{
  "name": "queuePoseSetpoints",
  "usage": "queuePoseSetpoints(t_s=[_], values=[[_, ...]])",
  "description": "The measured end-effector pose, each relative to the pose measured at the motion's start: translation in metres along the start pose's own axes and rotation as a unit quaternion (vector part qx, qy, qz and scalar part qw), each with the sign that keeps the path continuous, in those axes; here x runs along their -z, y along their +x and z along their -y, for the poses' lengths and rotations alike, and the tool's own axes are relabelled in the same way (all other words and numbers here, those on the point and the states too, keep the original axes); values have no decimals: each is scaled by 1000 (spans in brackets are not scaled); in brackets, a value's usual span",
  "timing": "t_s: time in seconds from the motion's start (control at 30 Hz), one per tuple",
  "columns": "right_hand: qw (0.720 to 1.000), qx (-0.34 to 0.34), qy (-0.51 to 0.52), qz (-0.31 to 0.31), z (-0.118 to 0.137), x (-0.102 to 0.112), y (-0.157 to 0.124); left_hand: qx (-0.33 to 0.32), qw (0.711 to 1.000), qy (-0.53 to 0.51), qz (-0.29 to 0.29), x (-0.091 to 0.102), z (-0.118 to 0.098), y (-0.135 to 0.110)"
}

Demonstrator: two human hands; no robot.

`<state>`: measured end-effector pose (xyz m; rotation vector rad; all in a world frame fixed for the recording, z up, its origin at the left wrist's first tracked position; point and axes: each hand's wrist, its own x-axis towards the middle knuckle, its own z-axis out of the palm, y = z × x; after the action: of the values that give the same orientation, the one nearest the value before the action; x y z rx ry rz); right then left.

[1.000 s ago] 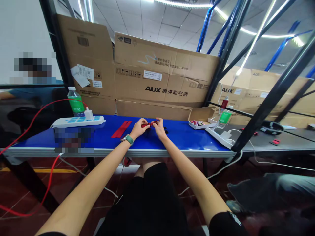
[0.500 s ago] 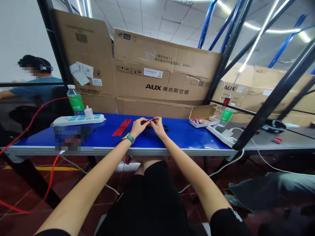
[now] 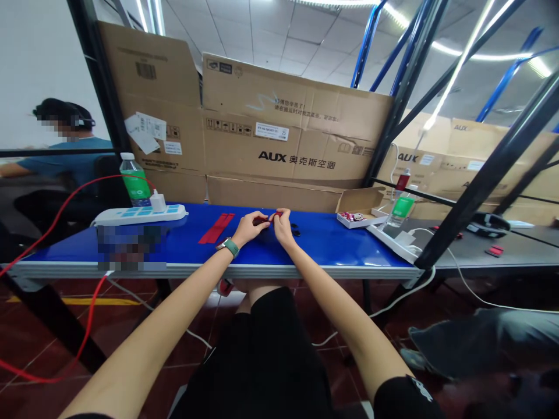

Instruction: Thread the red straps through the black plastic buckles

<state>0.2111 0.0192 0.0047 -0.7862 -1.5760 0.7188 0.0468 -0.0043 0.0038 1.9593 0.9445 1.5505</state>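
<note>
Above the blue tabletop my left hand [image 3: 248, 228], with a green-strapped watch on its wrist, is closed on a small dark red piece [image 3: 261, 221]. Just across a narrow gap, my right hand [image 3: 282, 227] pinches a small bright red piece [image 3: 276, 215]. Fingers cover most of both, so I cannot make out their kind or whether they join. Flat red strips [image 3: 216, 228] lie side by side to the left of my left hand. Small black pieces [image 3: 296, 230] rest just right of my right hand.
A white power strip [image 3: 140, 215] and a green-labelled bottle [image 3: 135, 180] stand at the left. An open cardboard box [image 3: 360, 209] with small red and white items sits back right, near another power strip [image 3: 395, 244]. Cardboard panels [image 3: 288, 128] wall off the back.
My hands have parted slightly, from fingertips meeting at the red material to a small gap between them. The strips and black pieces have stayed in place.
</note>
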Motion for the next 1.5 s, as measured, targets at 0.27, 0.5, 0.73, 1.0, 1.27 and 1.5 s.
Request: queuePoseSetpoints(t_s=[0.27,0.5,0.73,1.0,1.27,1.5], values=[[998,47,-46,2,11,-3,-10,10,997,-11,-70,5,8,3],[992,102,-72,18,20,2,-11,-3,997,7,-79,10,7,3],[986,123,-111,1,28,4,-17,-14,997,-8,-70,9,0,3],[955,217,-199,22,22,4,-12,-5,998,3,-57,15,-6,3],[916,244,-315,47,21,5,-15,20,997,-78,-17,14,-7,-1],[972,171,-151,53,26,2,-14,24,995,-83,-55,17,-6,0]])
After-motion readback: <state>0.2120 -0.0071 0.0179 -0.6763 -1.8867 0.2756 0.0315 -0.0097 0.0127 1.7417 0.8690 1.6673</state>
